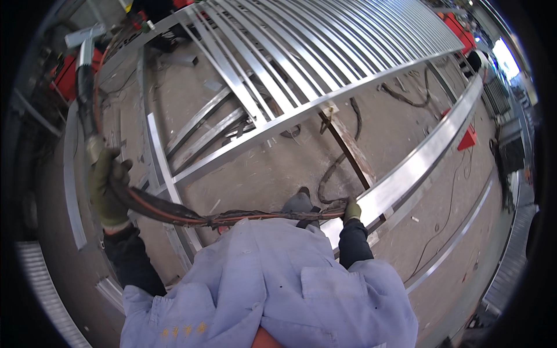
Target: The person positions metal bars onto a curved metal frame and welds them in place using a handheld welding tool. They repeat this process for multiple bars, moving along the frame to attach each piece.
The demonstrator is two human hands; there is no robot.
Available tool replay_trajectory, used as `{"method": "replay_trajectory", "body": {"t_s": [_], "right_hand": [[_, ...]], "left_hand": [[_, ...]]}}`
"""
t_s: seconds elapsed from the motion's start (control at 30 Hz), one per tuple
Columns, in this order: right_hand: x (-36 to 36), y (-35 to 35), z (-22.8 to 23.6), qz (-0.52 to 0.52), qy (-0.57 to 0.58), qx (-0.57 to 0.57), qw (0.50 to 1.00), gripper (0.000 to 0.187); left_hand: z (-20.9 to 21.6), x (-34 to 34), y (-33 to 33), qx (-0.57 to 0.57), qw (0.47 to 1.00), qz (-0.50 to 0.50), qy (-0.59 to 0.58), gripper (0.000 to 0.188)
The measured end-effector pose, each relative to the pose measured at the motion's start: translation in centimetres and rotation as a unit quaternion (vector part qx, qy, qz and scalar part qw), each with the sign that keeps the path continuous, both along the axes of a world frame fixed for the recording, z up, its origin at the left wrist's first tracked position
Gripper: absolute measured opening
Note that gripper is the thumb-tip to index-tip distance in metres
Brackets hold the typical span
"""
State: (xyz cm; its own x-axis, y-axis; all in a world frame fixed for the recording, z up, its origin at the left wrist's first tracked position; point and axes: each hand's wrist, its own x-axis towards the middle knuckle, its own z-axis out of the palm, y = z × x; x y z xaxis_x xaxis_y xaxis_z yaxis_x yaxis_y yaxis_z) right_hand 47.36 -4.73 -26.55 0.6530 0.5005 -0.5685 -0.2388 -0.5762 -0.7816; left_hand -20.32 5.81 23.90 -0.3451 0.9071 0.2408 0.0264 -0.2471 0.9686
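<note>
My left hand, in an olive glove, is closed around a thick dark cable bundle with a red line along it. Above this hand rises a long black section with a pale metal collar and silvery upper part; whether it is one piece with the cable I cannot tell. The bundle sags across in front of my body to my right hand, also gloved. Its fingers look wrapped round the cable, beside a broad shiny metal beam, though they are partly hidden. Beyond the cable, more hose curls on the floor.
A large frame of parallel silvery bars spans the far side, propped on a brownish beam. Loose metal profiles lie beneath it. Red objects stand at the right, and another person is at the far left.
</note>
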Motion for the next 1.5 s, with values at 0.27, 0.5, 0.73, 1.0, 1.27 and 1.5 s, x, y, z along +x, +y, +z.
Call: {"method": "replay_trajectory", "body": {"t_s": [0.27, 0.5, 0.73, 1.0, 1.27, 1.5], "right_hand": [[-7.5, 7.4, 13.2, 0.298, -0.349, -0.122, 0.880, 0.085], [-18.3, 27.0, 35.5, 0.398, -0.105, 0.226, 0.883, 0.048], [-22.9, 43.7, 41.6, 0.423, 0.234, 0.358, 0.799, 0.067], [-16.7, 59.5, 26.3, 0.410, -0.013, 0.088, 0.908, 0.026], [-18.8, 63.6, 8.8, 0.484, -0.268, -0.082, 0.829, 0.051], [-20.6, 63.6, 5.0, 0.508, -0.393, -0.139, 0.754, 0.066]], "left_hand": [[-1.4, 6.2, 6.1, -0.017, 0.999, 0.014, -0.036, 0.031], [-6.8, 20.4, 14.6, -0.026, 0.982, -0.171, -0.073, 0.028], [-13.6, 30.8, 23.2, -0.152, 0.944, -0.285, 0.064, 0.047], [-25.8, 31.6, 33.1, -0.350, 0.871, -0.322, 0.121, 0.060], [-38.8, 20.4, 33.9, -0.542, 0.795, 0.078, 0.260, 0.068], [-44.3, 19.1, 41.1, -0.631, 0.769, -0.016, 0.101, 0.095]]}}
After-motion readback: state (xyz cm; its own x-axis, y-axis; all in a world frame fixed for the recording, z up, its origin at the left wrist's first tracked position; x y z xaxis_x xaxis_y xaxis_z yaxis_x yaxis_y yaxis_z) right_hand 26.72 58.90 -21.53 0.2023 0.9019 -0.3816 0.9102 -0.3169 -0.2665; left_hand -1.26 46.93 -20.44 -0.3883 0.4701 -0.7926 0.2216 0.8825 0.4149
